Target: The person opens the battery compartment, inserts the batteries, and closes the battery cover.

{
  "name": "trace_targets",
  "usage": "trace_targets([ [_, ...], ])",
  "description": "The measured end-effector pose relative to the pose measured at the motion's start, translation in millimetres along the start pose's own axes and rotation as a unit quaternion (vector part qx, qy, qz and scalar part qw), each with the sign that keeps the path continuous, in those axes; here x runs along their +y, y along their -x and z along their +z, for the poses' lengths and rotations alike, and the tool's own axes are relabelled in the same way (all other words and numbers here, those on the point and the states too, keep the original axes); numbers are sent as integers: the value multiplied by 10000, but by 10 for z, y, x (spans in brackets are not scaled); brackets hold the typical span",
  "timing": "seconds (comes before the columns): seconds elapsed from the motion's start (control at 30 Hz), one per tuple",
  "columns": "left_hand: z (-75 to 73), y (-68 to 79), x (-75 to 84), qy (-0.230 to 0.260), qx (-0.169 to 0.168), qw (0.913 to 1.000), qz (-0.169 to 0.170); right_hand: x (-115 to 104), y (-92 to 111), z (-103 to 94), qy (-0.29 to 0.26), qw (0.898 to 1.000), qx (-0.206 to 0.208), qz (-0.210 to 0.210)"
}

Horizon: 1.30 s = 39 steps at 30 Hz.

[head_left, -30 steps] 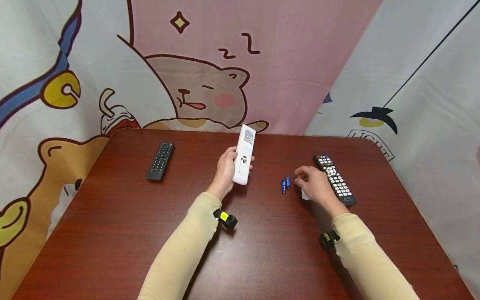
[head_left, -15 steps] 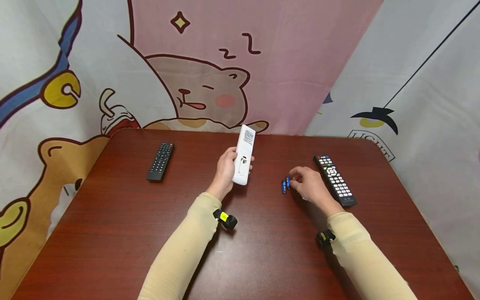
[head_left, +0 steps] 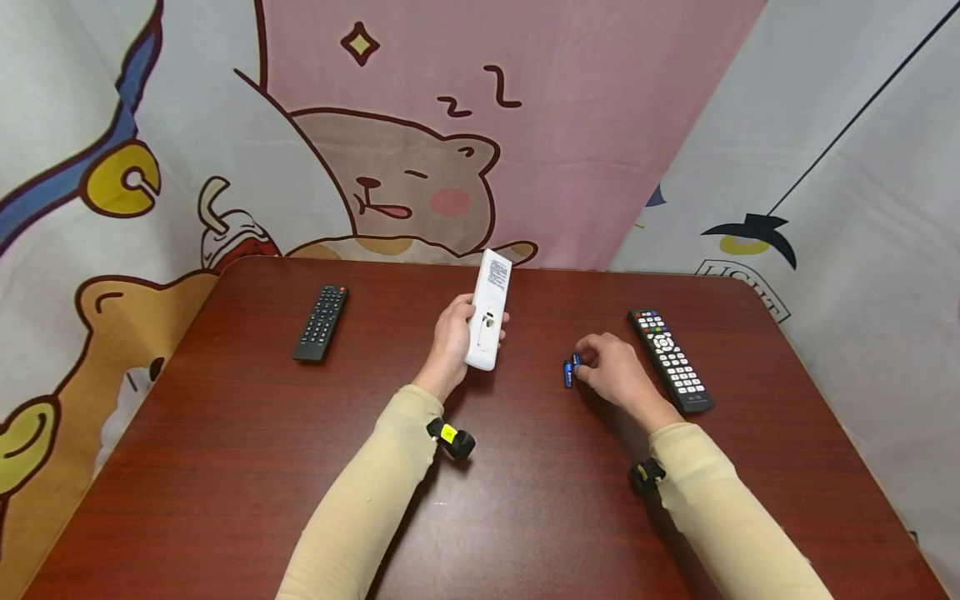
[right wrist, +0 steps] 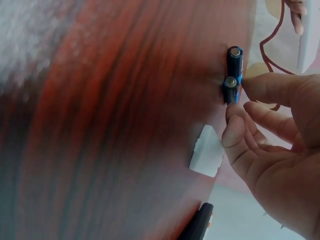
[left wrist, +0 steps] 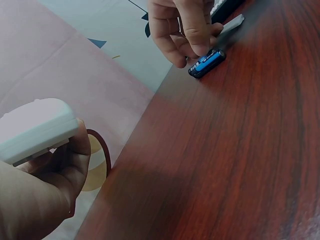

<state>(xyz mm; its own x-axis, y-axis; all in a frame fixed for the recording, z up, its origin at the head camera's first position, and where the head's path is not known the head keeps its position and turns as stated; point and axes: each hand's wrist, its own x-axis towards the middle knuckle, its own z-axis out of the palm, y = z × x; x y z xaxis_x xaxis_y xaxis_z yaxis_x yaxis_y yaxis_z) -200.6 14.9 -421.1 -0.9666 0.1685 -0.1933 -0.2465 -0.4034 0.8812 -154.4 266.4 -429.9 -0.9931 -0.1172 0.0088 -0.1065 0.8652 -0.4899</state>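
Observation:
My left hand (head_left: 450,337) holds a white remote control (head_left: 491,308) above the table, its back turned up and the battery bay uncovered. The left wrist view has this remote (left wrist: 37,125) edge-on. On the table lie two blue batteries (head_left: 567,374) side by side. My right hand (head_left: 615,367) is over them with bent fingers, fingertips right at the nearer battery (right wrist: 230,90). A gap shows between thumb and index finger, and no firm pinch is visible. A small white battery cover (right wrist: 206,152) lies beside that hand, hidden by it in the head view.
A black remote with white buttons (head_left: 671,360) lies right of my right hand. Another black remote (head_left: 321,323) is at the table's left. The brown wooden table (head_left: 517,500) ends at a printed cloth backdrop (head_left: 600,125).
My right hand has moved left from beside the black remote to the batteries, covering part of one and the white cover. My left hand and the white remote have stayed still.

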Motion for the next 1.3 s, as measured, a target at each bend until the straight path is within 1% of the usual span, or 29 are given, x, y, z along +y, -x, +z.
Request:
trace_targets([
  [0.33, -14, -5, -6, -16, 11, 10000, 15, -8, 1, 19, 133, 9999, 23, 13],
  [0.6, -20, -3, -4, -38, 30, 10000, 34, -7, -18, 19, 417, 9988, -189, 191],
  [0.83, -25, 3, 4, -49, 35, 10000, 9, 3, -39, 30, 520, 9981, -260, 193],
  [0.97, -29, 1, 4, -42, 44, 10000, 3, 4, -39, 32, 541, 9980, -255, 213],
  [1.3, -33, -8, -4, -12, 47, 10000, -15, -12, -23, 20, 500, 9985, -51, 202],
])
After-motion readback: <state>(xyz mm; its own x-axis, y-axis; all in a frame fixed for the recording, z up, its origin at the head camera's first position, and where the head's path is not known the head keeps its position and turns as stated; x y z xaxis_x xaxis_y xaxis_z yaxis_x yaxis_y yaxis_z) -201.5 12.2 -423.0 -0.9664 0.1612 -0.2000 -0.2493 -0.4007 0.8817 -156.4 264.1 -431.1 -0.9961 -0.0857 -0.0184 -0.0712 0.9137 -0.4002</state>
